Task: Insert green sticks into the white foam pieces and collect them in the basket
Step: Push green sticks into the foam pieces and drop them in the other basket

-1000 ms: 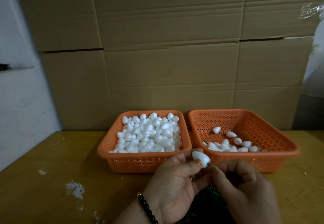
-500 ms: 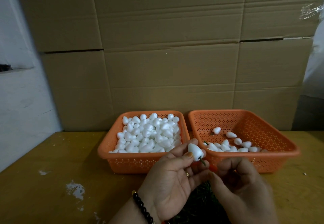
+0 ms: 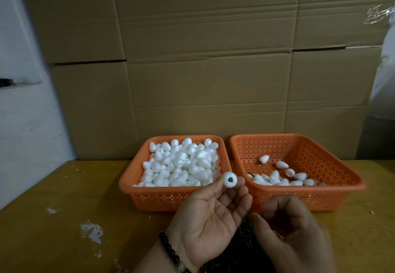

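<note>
Foam piece (image 3: pixel 230 179) up at the fingertips of the left hand (image 3: pixel 210 213), pinched between thumb and forefinger, palm turned up, and the flat end faces the camera with a dark green spot at its centre, so the green stick (image 3: pixel 230 179) looks seated, though how deep it goes cannot be told from this end-on view. It hangs over the gap between the two orange baskets, just above the near rims. The right hand (image 3: pixel 294 232) sits low and close beside it, fingers loosely curled, and nothing shows in its grasp. By my reading the step in hand is the drop into the right basket (image 3: pixel 350 185), where a scatter of finished pieces (image 3: pixel 284 179) lies along the near wall. To do it well, carry the piece clear over the near-left corner of that basket before the pinch opens, stay low so the light foam does not bounce out, and keep off the stick end so it is not pushed crooked. The left basket (image 3: pixel 128 184) is heaped with plain foam pieces (image 3: pixel 181 163), so a stray toss there would mix the lots. Both baskets stand side by side at the far middle of the table (image 3: pixel 64 198), and a dark tangle of sticks (image 3: pixel 241 245) lies at the near edge under the hands
</note>
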`<state>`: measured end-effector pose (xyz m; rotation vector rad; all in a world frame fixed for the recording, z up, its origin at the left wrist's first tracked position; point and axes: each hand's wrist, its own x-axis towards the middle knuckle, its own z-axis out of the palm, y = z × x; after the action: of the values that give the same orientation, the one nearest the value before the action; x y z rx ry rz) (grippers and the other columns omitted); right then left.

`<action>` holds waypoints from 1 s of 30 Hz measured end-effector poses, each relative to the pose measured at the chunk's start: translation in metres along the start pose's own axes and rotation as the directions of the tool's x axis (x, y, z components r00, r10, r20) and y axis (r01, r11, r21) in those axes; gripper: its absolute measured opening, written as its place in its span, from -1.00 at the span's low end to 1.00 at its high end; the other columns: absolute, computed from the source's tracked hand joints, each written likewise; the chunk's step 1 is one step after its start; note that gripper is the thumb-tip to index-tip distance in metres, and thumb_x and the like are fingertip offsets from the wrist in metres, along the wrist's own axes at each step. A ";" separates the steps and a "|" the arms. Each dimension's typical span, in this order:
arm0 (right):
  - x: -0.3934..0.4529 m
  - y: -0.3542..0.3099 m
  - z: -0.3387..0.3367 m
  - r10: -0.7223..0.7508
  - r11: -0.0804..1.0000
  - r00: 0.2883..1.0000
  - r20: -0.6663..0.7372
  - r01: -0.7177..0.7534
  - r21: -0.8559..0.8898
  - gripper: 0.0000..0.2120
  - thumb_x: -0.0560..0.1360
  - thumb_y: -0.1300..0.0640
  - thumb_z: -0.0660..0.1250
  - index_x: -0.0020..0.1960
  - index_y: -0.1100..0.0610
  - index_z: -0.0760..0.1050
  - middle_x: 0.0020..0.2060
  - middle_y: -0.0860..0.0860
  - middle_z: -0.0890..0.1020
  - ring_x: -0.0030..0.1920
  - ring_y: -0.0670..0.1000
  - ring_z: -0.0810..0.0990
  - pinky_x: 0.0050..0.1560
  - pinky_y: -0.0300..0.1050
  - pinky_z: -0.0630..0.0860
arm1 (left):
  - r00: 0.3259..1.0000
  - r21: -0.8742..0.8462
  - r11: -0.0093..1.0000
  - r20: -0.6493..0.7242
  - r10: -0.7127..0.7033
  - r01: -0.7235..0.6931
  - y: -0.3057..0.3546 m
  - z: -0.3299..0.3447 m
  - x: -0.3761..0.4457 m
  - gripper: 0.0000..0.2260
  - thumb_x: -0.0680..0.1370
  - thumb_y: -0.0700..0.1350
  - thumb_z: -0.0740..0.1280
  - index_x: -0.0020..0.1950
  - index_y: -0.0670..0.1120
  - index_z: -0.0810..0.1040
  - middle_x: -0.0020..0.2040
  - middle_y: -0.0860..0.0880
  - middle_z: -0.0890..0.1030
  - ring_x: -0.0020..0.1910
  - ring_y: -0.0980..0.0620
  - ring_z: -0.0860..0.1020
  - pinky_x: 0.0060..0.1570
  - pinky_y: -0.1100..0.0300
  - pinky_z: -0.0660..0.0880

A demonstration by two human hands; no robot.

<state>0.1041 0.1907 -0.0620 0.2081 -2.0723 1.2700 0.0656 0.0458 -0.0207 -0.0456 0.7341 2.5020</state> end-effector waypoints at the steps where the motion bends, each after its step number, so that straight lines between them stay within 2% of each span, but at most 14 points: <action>1: 0.000 -0.001 0.000 -0.026 1.000 1.000 0.001 0.026 -0.017 -0.55 0.17 0.30 0.59 -0.20 -0.14 0.50 -0.30 -0.09 0.62 -0.31 -0.12 0.63 -0.30 -0.33 0.53 | 1.000 -0.008 1.000 -0.006 0.005 -0.005 0.000 0.000 0.001 -0.72 0.37 -0.23 0.38 -0.01 -0.37 0.65 -0.05 -0.25 0.66 -0.23 -0.13 0.67 -0.19 0.00 0.64; 3: 0.001 -0.003 -0.002 -0.090 0.995 0.996 0.020 0.090 -0.050 -0.60 0.18 0.27 0.59 -0.23 -0.11 0.49 -0.34 -0.10 0.60 -0.32 -0.13 0.61 -0.31 -0.34 0.50 | 1.000 -0.009 1.000 -0.024 0.019 -0.020 0.002 -0.001 0.002 -0.75 0.36 -0.24 0.40 -0.04 -0.35 0.66 -0.05 -0.25 0.66 -0.24 -0.12 0.66 -0.23 0.06 0.64; 5: 0.002 -0.008 -0.003 -0.153 0.981 0.985 0.079 0.160 -0.105 -0.71 0.18 0.14 0.55 -0.28 -0.09 0.48 -0.36 -0.12 0.57 -0.31 -0.18 0.58 -0.34 -0.37 0.46 | 0.997 0.041 0.998 -0.064 0.045 -0.042 0.001 -0.001 0.002 -0.76 0.33 -0.27 0.41 -0.03 -0.32 0.65 -0.07 -0.25 0.66 -0.27 -0.07 0.65 -0.34 0.17 0.61; 8: 0.001 -0.014 -0.004 -0.130 0.968 0.970 0.205 0.169 -0.186 -0.79 0.14 -0.07 0.45 -0.35 -0.15 0.42 -0.34 -0.20 0.53 -0.32 -0.22 0.54 -0.37 -0.33 0.47 | 0.982 0.211 0.972 -0.130 0.134 -0.105 -0.003 -0.003 0.007 -0.72 0.32 -0.31 0.40 0.02 -0.28 0.57 -0.15 -0.22 0.66 -0.35 0.01 0.62 -0.45 0.26 0.53; 10: 0.000 -0.016 -0.001 -0.052 0.968 0.945 0.322 0.127 -0.216 -0.79 0.15 -0.24 0.34 -0.38 -0.17 0.39 -0.30 -0.25 0.51 -0.28 -0.23 0.54 -0.28 -0.28 0.50 | 0.973 0.309 0.943 -0.146 0.179 -0.127 -0.005 -0.003 0.011 -0.77 0.40 -0.36 0.36 0.04 -0.23 0.51 -0.17 -0.21 0.65 -0.36 0.00 0.60 -0.45 0.24 0.51; 12: -0.001 -0.017 -0.002 -0.014 0.948 0.873 0.487 0.167 -0.272 -0.69 0.21 -0.33 0.27 -0.21 -0.14 0.45 -0.21 -0.32 0.46 -0.15 -0.31 0.49 -0.09 -0.39 0.46 | 0.970 0.387 0.914 -0.148 0.191 -0.121 -0.005 -0.002 0.016 -0.79 0.46 -0.40 0.33 0.05 -0.21 0.49 -0.16 -0.22 0.64 -0.36 -0.02 0.60 -0.45 0.21 0.52; 14: 0.002 -0.017 -0.004 0.050 0.904 0.786 0.617 0.228 -0.363 -0.65 0.36 -0.33 0.26 0.03 -0.16 0.44 -0.11 -0.35 0.38 -0.03 -0.35 0.42 0.04 -0.47 0.37 | 0.972 0.483 0.868 -0.131 0.196 -0.111 -0.003 0.001 0.022 -0.79 0.47 -0.41 0.34 0.06 -0.21 0.50 -0.17 -0.20 0.65 -0.34 -0.02 0.61 -0.43 0.20 0.53; 16: 0.005 -0.016 -0.003 0.089 0.892 0.724 0.684 0.248 -0.379 -0.64 0.46 -0.28 0.23 0.18 -0.15 0.42 0.03 -0.31 0.39 0.09 -0.28 0.42 0.13 -0.43 0.34 | 0.975 0.568 0.817 -0.108 0.196 -0.102 -0.001 0.008 0.030 -0.80 0.47 -0.40 0.37 0.06 -0.23 0.51 -0.19 -0.18 0.66 -0.32 -0.01 0.63 -0.40 0.21 0.55; 18: 0.005 -0.013 -0.001 0.099 0.873 0.672 0.734 0.294 -0.388 -0.66 0.52 -0.20 0.18 0.27 -0.16 0.38 0.16 -0.19 0.42 0.19 -0.20 0.40 0.23 -0.36 0.32 | 0.972 0.617 0.782 -0.115 0.204 -0.091 0.002 0.018 0.041 -0.81 0.48 -0.38 0.38 0.06 -0.24 0.51 -0.18 -0.20 0.66 -0.30 -0.01 0.65 -0.37 0.21 0.57; 21: 0.006 -0.010 0.002 0.093 0.851 0.637 0.765 0.348 -0.394 -0.69 0.59 -0.08 0.14 0.33 -0.19 0.34 0.21 -0.13 0.42 0.27 -0.12 0.38 0.30 -0.26 0.29 | 0.973 0.576 0.814 -0.131 0.189 -0.081 0.006 0.036 0.059 -0.83 0.51 -0.39 0.34 0.08 -0.27 0.49 -0.03 -0.28 0.64 -0.18 -0.08 0.66 -0.25 0.14 0.64; 23: 0.007 -0.007 0.002 0.099 0.852 0.622 0.777 0.351 -0.390 -0.68 0.59 -0.07 0.15 0.34 -0.20 0.33 0.22 -0.13 0.41 0.28 -0.11 0.38 0.32 -0.25 0.28 | 0.987 0.462 0.882 -0.079 0.141 -0.089 0.008 0.049 0.067 -0.81 0.53 -0.42 0.28 0.14 -0.31 0.46 0.06 -0.32 0.59 -0.06 -0.14 0.63 -0.14 0.10 0.65; 25: 0.008 -0.007 0.002 0.098 0.859 0.606 0.789 0.349 -0.375 -0.68 0.59 -0.06 0.15 0.34 -0.20 0.33 0.22 -0.13 0.41 0.30 -0.11 0.37 0.34 -0.25 0.26 | 0.989 0.398 0.908 -0.005 0.148 -0.134 0.011 0.056 0.070 -0.83 0.56 -0.44 0.21 0.13 -0.33 0.46 0.12 -0.31 0.54 0.01 -0.14 0.60 -0.12 0.10 0.64; 28: 0.010 -0.008 0.001 0.104 0.858 0.564 0.819 0.365 -0.360 -0.67 0.60 -0.05 0.15 0.35 -0.22 0.33 0.25 -0.13 0.40 0.32 -0.12 0.34 0.37 -0.26 0.21 | 0.974 0.397 0.890 0.049 0.223 -0.224 0.015 0.058 0.071 -0.78 0.57 -0.45 0.16 0.16 -0.29 0.48 0.22 -0.28 0.50 0.05 -0.10 0.59 -0.02 0.12 0.61; 30: 0.011 -0.009 0.001 0.073 0.856 0.547 0.834 0.394 -0.333 -0.66 0.60 -0.06 0.13 0.37 -0.24 0.30 0.29 -0.14 0.38 0.36 -0.13 0.30 0.40 -0.25 0.17 | 0.960 0.458 0.849 0.032 0.278 -0.261 0.019 0.053 0.069 -0.76 0.57 -0.45 0.17 0.13 -0.22 0.50 0.20 -0.24 0.54 0.00 -0.06 0.61 -0.05 0.14 0.60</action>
<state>0.0997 0.1876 -0.0483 0.9051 -3.0066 0.4515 0.0025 0.0923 0.0219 0.1974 1.4185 2.5161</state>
